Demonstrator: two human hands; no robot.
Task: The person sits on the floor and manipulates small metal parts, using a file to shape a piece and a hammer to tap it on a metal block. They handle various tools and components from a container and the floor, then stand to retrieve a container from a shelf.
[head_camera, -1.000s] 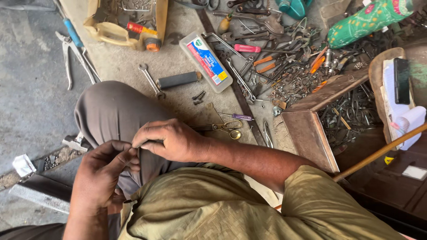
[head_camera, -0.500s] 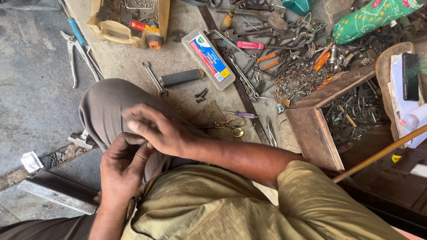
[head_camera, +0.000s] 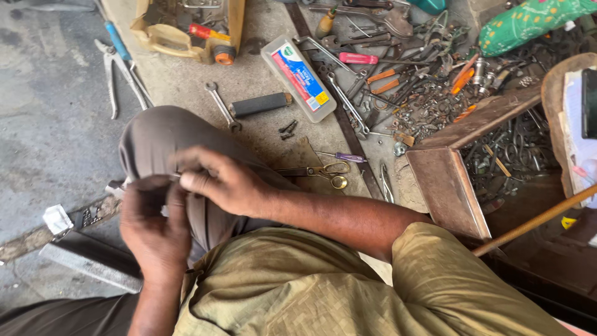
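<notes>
Two hands are brought together over the raised knee (head_camera: 155, 134). The right hand (head_camera: 217, 180) is curled, fingertips pinched on something small, hidden and blurred. The left hand (head_camera: 152, 224) is closed just beneath, touching it. Scissors (head_camera: 323, 171) lie on the floor just right of the hands; a wrench (head_camera: 222, 106) lies farther off.

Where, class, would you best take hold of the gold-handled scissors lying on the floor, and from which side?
Probably by the gold finger loops of the scissors, coming from above on the right. The scissors lie flat with the loops at their right end, ringed and open, while the blades point left toward the knee. The screwdriver lies close above, so a straight descent seems safest.
</notes>
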